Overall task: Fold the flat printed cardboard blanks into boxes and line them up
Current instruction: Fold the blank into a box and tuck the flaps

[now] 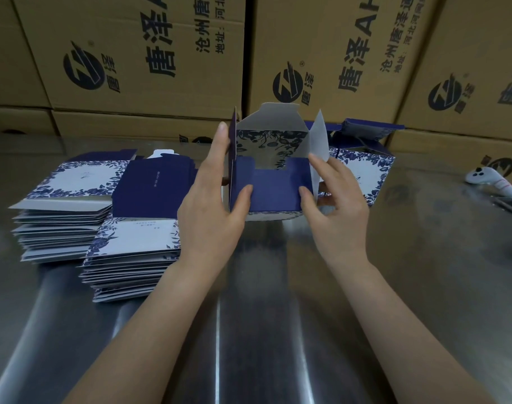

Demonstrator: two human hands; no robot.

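Over a shiny metal table (263, 330), both hands gripped a half-folded box (273, 193), dark blue with blue-and-white floral print, its top flaps standing open; the left hand (211, 205) pinched the left side, thumb on the blue front panel, fingers up along the left flap; the right hand (336, 205) pinched the right side, thumb on the front panel, fingers against the white right flap; another folded box (362, 167) stood just behind, to the right; two stacks of flat blanks (138, 237) lay to the left, their small print too tiny to read; brown cartons (150, 53) behind bore a black logo and the characters 唐泽, 沧州唐泽 and 地址:河北; a white controller (488, 177) lay far right.
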